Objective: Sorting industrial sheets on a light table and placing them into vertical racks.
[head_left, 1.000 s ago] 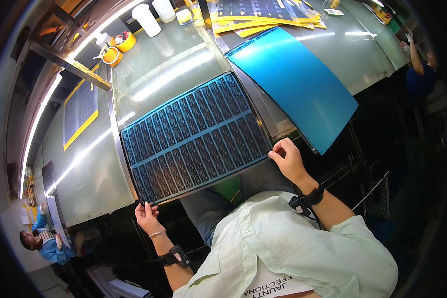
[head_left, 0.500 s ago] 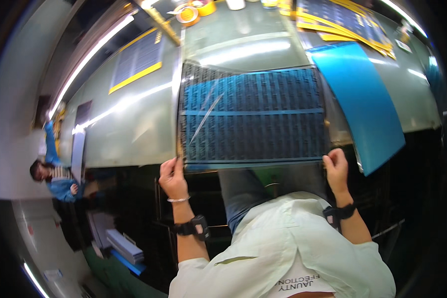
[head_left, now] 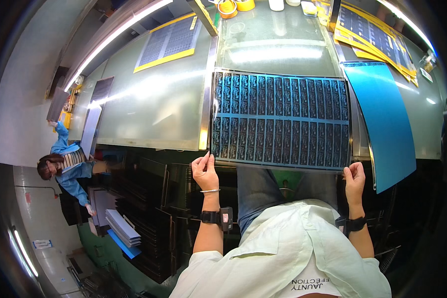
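Note:
A dark patterned sheet [head_left: 281, 119], printed in repeating rows with blue strips between them, lies over the near part of the bench in front of me. Its near edge overhangs toward my body. My left hand [head_left: 205, 172] pinches the near left corner between thumb and fingers. At the near right corner, my right hand [head_left: 354, 182] has the same kind of pinch. Right beside the patterned sheet is a plain blue sheet [head_left: 385, 124], which also juts over the bench edge.
Yellow-edged patterned sheets [head_left: 377, 42] are piled at the far right, with another yellow-edged sheet [head_left: 168, 42] at the far left. Orange tape rolls [head_left: 227, 8] stand at the back. Left, a co-worker [head_left: 67, 166] is beside stacked sheets [head_left: 121, 227] and dark racks [head_left: 146, 218].
My view has shifted, so the bench appears further right. Both hands keep hold of the sheet's corners; bright streaks on it have gone. The co-worker's nearer arm now reaches down to stacked sheets.

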`<state>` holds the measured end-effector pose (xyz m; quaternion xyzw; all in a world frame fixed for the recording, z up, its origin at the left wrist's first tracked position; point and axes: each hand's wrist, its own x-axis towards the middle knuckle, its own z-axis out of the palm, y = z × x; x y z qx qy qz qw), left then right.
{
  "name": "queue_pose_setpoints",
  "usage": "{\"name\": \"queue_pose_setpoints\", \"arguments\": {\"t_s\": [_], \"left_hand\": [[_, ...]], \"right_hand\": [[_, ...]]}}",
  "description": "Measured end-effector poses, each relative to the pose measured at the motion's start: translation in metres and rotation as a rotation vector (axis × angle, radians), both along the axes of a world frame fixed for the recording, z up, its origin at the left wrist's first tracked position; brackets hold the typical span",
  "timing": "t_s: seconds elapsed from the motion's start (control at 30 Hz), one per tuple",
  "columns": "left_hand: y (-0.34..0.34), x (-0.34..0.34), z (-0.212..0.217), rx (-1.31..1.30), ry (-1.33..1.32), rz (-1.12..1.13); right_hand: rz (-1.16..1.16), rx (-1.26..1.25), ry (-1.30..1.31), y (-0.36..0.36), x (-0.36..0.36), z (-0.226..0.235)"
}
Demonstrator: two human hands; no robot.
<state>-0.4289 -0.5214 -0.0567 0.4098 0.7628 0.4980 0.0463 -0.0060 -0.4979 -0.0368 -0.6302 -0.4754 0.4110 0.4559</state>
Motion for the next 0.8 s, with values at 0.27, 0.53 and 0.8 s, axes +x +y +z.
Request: {"name": "queue_pose_setpoints", "arguments": {"t_s": [0.27, 0.53, 0.8], "left_hand": [[0.006, 0.008, -0.004, 0.079, -0.362, -0.029], [-0.007, -0.007, 0.005, -0.121, -0.839, -0.023], [-0.004, 0.001, -0.009, -0.170, -0.830, -0.136]], "right_hand": [[0.002, -0.019, 0.013, 0.002, 0.002, 0.008], [0.362, 0.323, -1.084, 0.055, -0.016, 0.071], [0.293, 0.512, -1.329, 0.203, 0.004, 0.020]]}}
